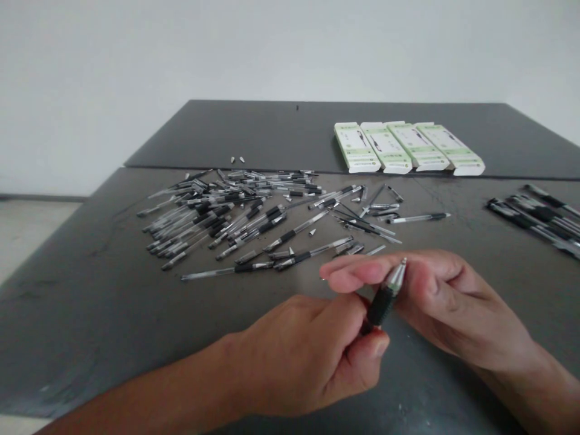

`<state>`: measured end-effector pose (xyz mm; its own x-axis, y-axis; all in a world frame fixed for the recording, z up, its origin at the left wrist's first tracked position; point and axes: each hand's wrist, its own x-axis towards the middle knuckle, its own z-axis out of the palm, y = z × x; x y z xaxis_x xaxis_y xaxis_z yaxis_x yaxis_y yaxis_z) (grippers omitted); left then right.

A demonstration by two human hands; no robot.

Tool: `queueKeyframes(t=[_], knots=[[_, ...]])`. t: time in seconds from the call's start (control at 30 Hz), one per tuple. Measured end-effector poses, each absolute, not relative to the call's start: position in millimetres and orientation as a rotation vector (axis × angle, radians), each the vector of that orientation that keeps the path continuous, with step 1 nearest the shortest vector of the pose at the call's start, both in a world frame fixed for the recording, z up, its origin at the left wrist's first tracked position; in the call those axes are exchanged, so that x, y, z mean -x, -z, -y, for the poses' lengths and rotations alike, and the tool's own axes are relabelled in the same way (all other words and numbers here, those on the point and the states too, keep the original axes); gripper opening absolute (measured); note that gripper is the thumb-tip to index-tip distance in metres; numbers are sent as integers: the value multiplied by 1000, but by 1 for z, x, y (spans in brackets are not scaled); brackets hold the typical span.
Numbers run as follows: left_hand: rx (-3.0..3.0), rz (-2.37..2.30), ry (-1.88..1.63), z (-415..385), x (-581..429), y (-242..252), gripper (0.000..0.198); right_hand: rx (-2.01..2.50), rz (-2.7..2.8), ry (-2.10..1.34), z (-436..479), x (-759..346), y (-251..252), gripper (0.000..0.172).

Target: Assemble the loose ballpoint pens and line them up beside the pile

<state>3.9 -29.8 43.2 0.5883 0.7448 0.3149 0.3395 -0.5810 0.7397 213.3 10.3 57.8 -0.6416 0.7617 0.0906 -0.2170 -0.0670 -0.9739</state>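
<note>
My left hand (303, 356) pinches the black rubber grip of a gel pen (380, 308) at the lower middle of the view. My right hand (446, 305) meets the pen from the right, its fingers closed around the pen's silver metal tip (396, 278). Part of the barrel is hidden inside my left hand. Just beyond my fingers lies a loose heap of clear-barrelled gel pens (235, 220) with black grips, spread over the dark table (99, 338). The nearest pens lie close to my right fingertips, not touching them.
Several white-and-green cardboard boxes (408, 148) stand in a row at the far side of the table. A neat group of black-gripped pens (534, 220) lies at the right edge. Small silver pen tips (236, 159) lie beyond the heap, near a seam between the table's panels.
</note>
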Motion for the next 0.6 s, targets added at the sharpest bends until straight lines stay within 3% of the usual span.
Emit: queueKeyframes(t=[0.6], knots=[[-2136, -922, -687, 30, -3, -42, 19, 663, 1549, -1698, -15, -213, -56, 17]])
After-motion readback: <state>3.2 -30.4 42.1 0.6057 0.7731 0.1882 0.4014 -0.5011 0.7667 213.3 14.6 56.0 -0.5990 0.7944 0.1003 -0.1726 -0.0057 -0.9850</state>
